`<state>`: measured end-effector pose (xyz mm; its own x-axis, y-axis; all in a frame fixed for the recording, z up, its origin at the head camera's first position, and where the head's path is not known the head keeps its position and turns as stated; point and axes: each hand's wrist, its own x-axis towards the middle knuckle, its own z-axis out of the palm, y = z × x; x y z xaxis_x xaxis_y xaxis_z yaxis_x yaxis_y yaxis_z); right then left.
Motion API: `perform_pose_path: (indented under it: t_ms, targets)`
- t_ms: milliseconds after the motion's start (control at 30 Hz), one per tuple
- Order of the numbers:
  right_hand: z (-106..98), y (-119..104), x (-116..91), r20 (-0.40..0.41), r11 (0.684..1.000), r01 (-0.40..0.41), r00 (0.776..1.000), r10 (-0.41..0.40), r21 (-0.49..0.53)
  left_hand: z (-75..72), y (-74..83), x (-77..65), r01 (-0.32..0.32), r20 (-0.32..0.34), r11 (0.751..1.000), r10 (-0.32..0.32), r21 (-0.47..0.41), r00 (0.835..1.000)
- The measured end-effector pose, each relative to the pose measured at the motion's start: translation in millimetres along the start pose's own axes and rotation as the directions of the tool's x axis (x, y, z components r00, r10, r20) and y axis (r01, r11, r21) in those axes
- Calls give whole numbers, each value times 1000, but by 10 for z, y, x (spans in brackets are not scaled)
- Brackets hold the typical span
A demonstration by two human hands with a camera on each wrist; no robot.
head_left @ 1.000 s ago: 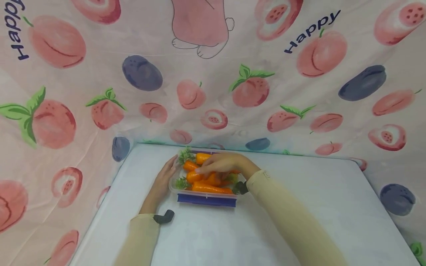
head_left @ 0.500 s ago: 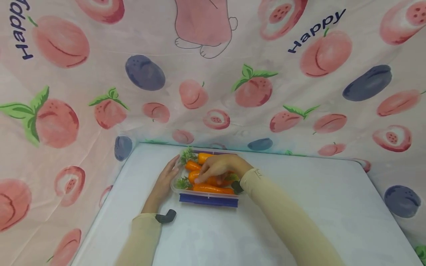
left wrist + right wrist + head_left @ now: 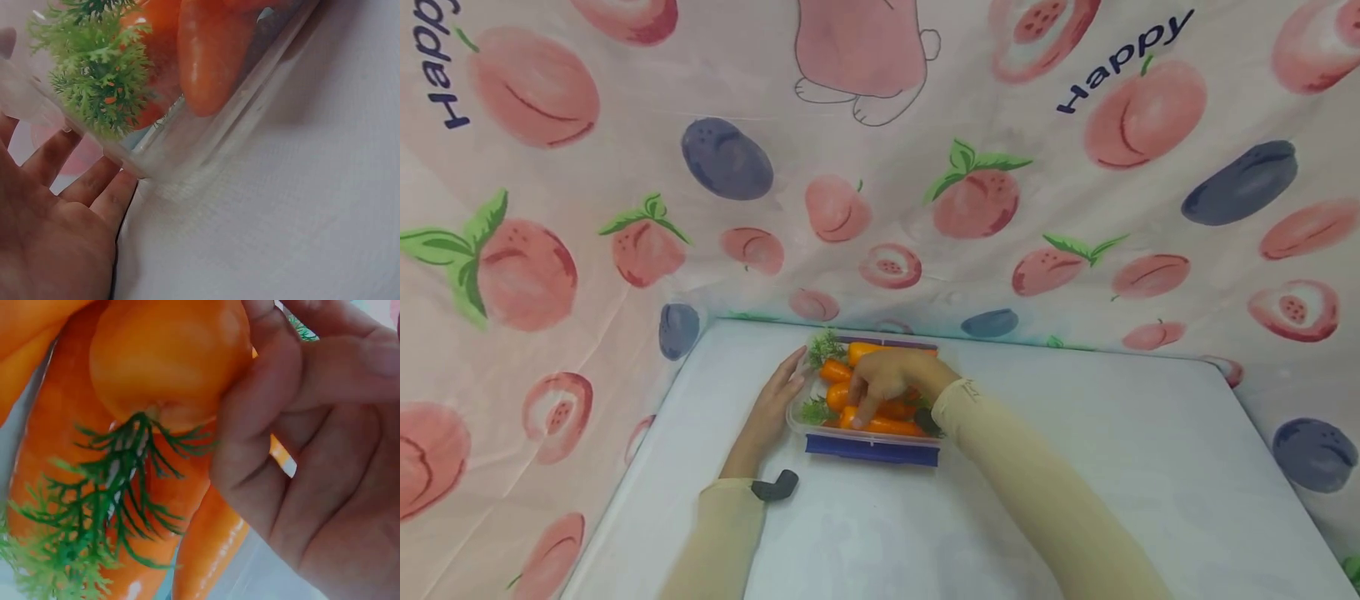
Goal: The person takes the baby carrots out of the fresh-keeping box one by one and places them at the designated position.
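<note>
A clear plastic box (image 3: 793,421) filled with several orange carrots stands near the table's back. Some carrots carry feathery green tops (image 3: 820,410). My left hand (image 3: 770,408) rests against the box's left side; in the left wrist view its fairly straight fingers (image 3: 103,181) touch the clear wall. My right hand (image 3: 891,379) is over the box, a finger pointing down at the front carrot (image 3: 891,427). In the right wrist view its other fingers curl beside a carrot (image 3: 169,362) with a green top; no carrot is seen gripped. The hand hides the middle carrots.
A blue side flap (image 3: 872,451) hangs down along the box's front edge, and another lies at the back. The white table (image 3: 1060,467) meets a fruit-printed cloth (image 3: 880,167) behind and at both sides. Dark wrist straps show at both cuffs.
My right hand's fingertip has moved forward toward me, from a middle carrot to the front carrot. My left hand stays against the box, which has not visibly moved on the table.
</note>
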<state>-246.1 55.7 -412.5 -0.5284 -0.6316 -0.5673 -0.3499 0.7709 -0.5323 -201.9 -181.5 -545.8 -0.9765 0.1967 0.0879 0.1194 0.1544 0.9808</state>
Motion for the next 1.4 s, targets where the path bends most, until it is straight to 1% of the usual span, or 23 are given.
perform_pose_path:
  t_ms: [233,367,467,600,667,833,900,933,1033,1100,1167,1267,1400]
  targets:
    - [24,-23,-16,-50,1000,-3,999,3,1,2,-8,3,1,-25,999,0,39,1000]
    - [58,-29,-5,-97,999,27,995,-30,-35,1,-22,7,3,-54,998,0,60,999]
    - [72,-5,-13,-136,998,61,989,-63,-17,12,-15,12,-2,-71,997,7,73,997]
    - [37,49,-71,-210,990,133,970,-122,42,26,20,18,2,-81,997,4,83,997]
    - [-1,77,-119,-244,984,167,958,-149,55,25,46,16,9,-84,998,-3,66,996]
    - [-85,164,-244,-303,973,214,936,-178,87,-6,88,3,39,-113,999,-37,11,993]
    - [-109,211,-301,-333,966,226,927,-173,127,-23,85,-1,50,-129,999,-48,8,990]
    - [-122,238,-328,-348,959,236,922,-169,159,-31,83,-2,54,-137,999,-52,8,989]
    - [-153,329,-421,-395,928,242,911,-117,284,-49,69,-6,62,-151,998,-59,15,987]
    - [-174,391,-489,-412,892,239,909,-66,384,-54,57,-6,66,-155,998,-64,8,986]
    - [-194,454,-557,-426,863,234,904,-24,448,-55,55,-9,64,-160,998,-62,2,985]
    - [-223,554,-654,-444,829,226,896,29,511,-61,49,-8,66,-163,998,-63,10,985]
    - [-242,705,-755,-481,802,235,874,74,550,-78,16,6,74,-137,997,-70,29,988]
